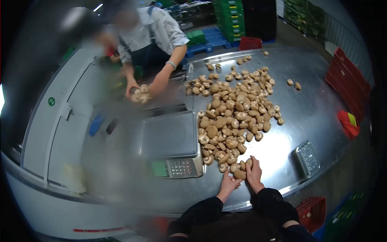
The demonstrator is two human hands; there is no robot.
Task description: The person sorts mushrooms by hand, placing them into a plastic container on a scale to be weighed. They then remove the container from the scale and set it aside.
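Note:
At the near edge of a large pile of brown mushrooms, my two hands cup a few of them from either side. My left hand is closed around mushrooms on the left, its fingertips partly hidden. From the right, my right hand presses its curved fingers against mushrooms. A brown-capped mushroom sits between both hands. Left of the pile stands a digital scale with a flat metal pan and a keypad.
The mushrooms lie on a steel table. A clear plastic tray is at the right. Across the table a co-worker's hands hold several mushrooms. Red crates stand at the far right, and stacked green crates behind.

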